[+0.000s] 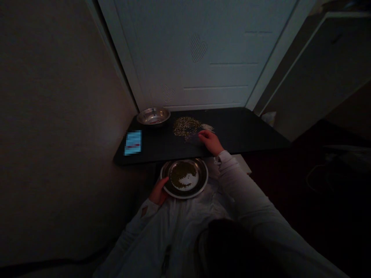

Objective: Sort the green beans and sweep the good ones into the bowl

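My left hand (159, 191) grips the left rim of a round metal bowl (203, 178) at my lap, below the tabletop's front edge. Small greenish grains (178, 175) lie in the bowl, spread over part of its bright bottom. Over the dark tabletop, my right hand (211, 141) has its fingers pinched on a thin, see-through piece (193, 138), perhaps plastic; its exact kind is too dim to make out. Just beyond that piece lies a pile of mixed green and pale grains (185, 126). A smaller whitish heap (207, 127) sits at the pile's right side.
A second metal bowl (153, 116) stands at the back left of the black table (246, 131). In front of it is a lit, blurred phone-like screen (133, 142). A white panel with heart patterns (198, 48) rises behind the table, and a wall (66, 116) bounds the left.
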A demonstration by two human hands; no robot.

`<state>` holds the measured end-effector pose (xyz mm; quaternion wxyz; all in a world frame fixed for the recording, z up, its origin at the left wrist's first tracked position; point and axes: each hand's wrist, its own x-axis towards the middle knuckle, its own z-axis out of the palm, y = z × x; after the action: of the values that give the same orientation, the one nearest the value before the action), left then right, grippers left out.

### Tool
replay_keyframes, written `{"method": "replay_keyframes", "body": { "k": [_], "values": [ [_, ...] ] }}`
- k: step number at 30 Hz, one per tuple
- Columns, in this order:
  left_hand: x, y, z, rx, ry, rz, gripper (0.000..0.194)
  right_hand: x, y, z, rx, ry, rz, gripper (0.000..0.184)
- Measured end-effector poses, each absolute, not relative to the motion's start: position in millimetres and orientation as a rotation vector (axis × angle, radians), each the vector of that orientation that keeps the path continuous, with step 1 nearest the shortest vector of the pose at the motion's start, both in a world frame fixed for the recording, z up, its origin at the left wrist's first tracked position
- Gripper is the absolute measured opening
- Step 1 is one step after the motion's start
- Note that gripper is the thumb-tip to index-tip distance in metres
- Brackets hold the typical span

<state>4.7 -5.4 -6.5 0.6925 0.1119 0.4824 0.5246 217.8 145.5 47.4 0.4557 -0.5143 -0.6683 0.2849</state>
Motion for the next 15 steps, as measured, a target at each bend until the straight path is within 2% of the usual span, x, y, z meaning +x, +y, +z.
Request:
{"method": "replay_keyframes", "body": {
  "k": [15],
  "values": [
    [11.4,-6.2,4.8,0.218,1.079,1.142,0.017,205.8,142.2,47.9,-1.321,-1.704,0.612,0.023]
  ]
}}
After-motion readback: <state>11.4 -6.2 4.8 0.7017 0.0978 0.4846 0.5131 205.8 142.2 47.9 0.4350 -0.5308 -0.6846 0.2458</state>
